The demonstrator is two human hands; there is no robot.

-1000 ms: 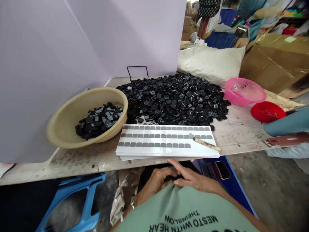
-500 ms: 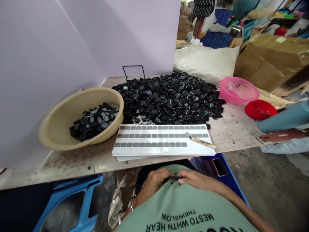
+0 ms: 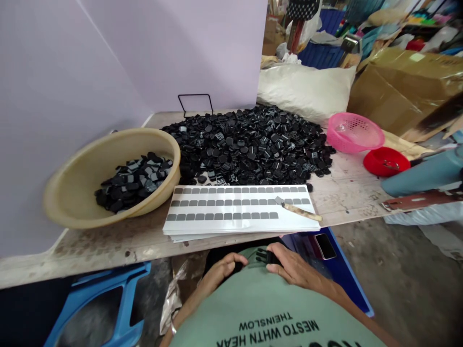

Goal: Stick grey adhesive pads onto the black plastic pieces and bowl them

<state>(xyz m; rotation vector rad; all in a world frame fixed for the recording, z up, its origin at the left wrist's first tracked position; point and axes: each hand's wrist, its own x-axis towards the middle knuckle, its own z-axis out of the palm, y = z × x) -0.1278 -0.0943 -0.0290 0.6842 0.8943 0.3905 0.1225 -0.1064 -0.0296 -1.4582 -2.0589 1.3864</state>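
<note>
Black buckle [image 3: 267, 257] in the right hand, at the waist below the counter [image 3: 347, 205].

With the buckle as clock centre, the right hand [image 3: 292, 266] comes in from 4 o'clock, its thumb and fingers closed on the buckle body; the left hand [image 3: 221, 270] sits apart at 8 o'clock, loosely curled, thumb near fingertips, and whether it grips anything cannot be told. Slim prongs point from the buckle to 9 o'clock, bare of any socket, over the green shirt [image 3: 249, 299]. White sheets [image 3: 204, 225] with rows of grey patches lie at 11 o'clock, heaped black pieces [image 3: 249, 147] near 12, the cream basin [image 3: 77, 185] at 10 and the red bowl [image 3: 374, 164] at 2.
</note>
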